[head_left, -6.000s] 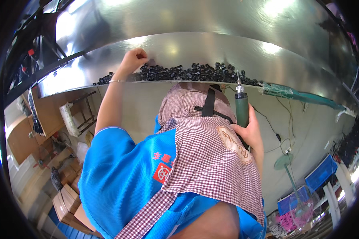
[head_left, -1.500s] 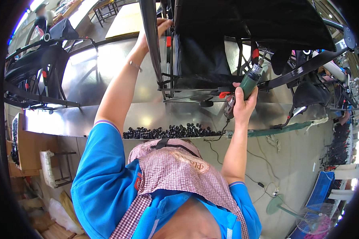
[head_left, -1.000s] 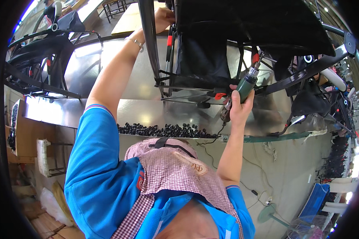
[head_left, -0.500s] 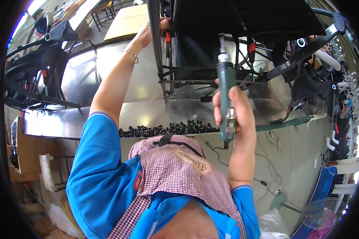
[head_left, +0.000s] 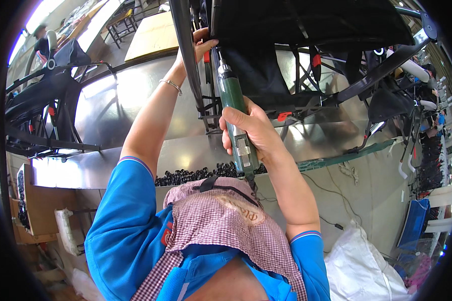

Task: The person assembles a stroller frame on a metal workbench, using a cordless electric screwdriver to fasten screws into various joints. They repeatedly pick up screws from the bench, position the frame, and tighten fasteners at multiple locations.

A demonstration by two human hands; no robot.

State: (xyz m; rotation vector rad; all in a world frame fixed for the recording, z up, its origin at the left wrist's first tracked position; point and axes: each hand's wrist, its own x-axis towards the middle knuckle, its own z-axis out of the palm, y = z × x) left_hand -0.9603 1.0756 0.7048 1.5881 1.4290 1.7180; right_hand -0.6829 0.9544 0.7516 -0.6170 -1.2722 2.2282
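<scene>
A black folding frame with black fabric (head_left: 311,30), apparently a stroller, stands on the metal-topped bench (head_left: 150,120) before me. My right hand (head_left: 251,128) is wrapped round a green electric screwdriver (head_left: 231,93), its bit pointing away from me and up along the frame's left side. Behind a black frame tube (head_left: 183,42) on that side reaches my left hand (head_left: 200,47). Its fingers are pressed together close to the screwdriver's tip; the tube covers part of the hand, and what it pinches is too small to tell. A red clip (head_left: 207,56) sits just below those fingers.
Many small black parts (head_left: 186,176) lie along the bench's near edge. Similar black frames stand at the left (head_left: 45,105) and right (head_left: 386,105). A cord runs over the floor at the right, near a white sack (head_left: 361,266). A cardboard box (head_left: 47,208) is at lower left.
My right hand has swung the screwdriver left, bringing its bit from under the fabric to beside my left hand. My view has shifted slightly; the left hand stays at the frame's left tube.
</scene>
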